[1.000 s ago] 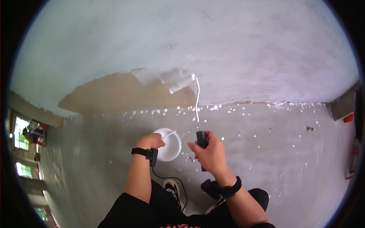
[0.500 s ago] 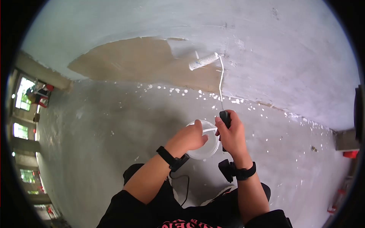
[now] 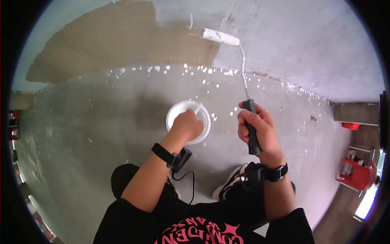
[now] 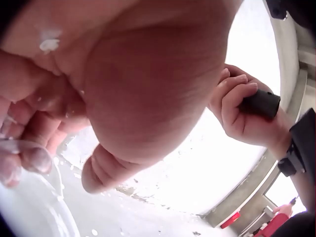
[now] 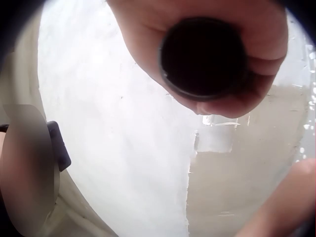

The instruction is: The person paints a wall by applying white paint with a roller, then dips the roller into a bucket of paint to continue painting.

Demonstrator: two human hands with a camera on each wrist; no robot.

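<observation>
My left hand (image 3: 188,125) is over a white bucket (image 3: 170,124), fingers curled round its thin pale handle (image 3: 199,108). In the left wrist view those fingers (image 4: 37,159) show at the bucket's rim, with a white smear on the palm. My right hand (image 3: 262,128) grips the black handle (image 3: 252,140) of a paint roller, thumb along it. A bent white rod runs up to the white-coated roller sleeve (image 3: 221,37), which overlaps the wall at the right end of a brown patch (image 3: 122,40). The right wrist view shows the handle's round butt (image 5: 203,59) from below.
The grey floor (image 3: 122,162) is spotted with white drips (image 3: 209,70) along the wall's foot. My shoe (image 3: 231,183) is below the hands. At the far right are a red chair (image 3: 359,175) and a low ledge (image 3: 353,114).
The head view has shifted, so wall and patch sit higher. The roller sleeve has turned from sloping up rightward to sloping down rightward. Bucket and right hand are farther apart than half a second ago.
</observation>
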